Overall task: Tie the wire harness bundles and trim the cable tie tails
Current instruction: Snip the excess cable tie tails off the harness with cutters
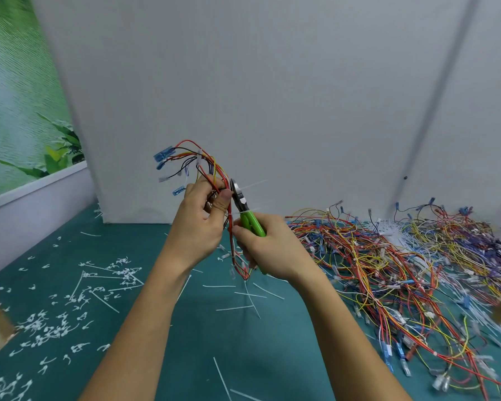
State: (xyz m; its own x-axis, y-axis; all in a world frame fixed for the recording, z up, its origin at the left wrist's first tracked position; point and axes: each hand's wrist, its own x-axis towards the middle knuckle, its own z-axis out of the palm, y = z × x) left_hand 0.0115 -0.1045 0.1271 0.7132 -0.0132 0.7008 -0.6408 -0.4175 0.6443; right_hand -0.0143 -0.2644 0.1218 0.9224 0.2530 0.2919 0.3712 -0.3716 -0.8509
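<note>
While left hand (198, 224) grips harness (211, 166), cutters (239, 198) touch tail (255, 184).

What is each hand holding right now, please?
Left hand: grips the harness.
Right hand: grips the cutters, their head at the harness.

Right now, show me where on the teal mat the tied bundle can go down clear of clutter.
Barest: the teal-green mat between left forearm and right forearm, a few loose white cable ties at its far edge. Also bare: below the white wall panel, left of the left hand. Crowded: multicoloured wire harness pile right, white cut tie tails left.
</note>
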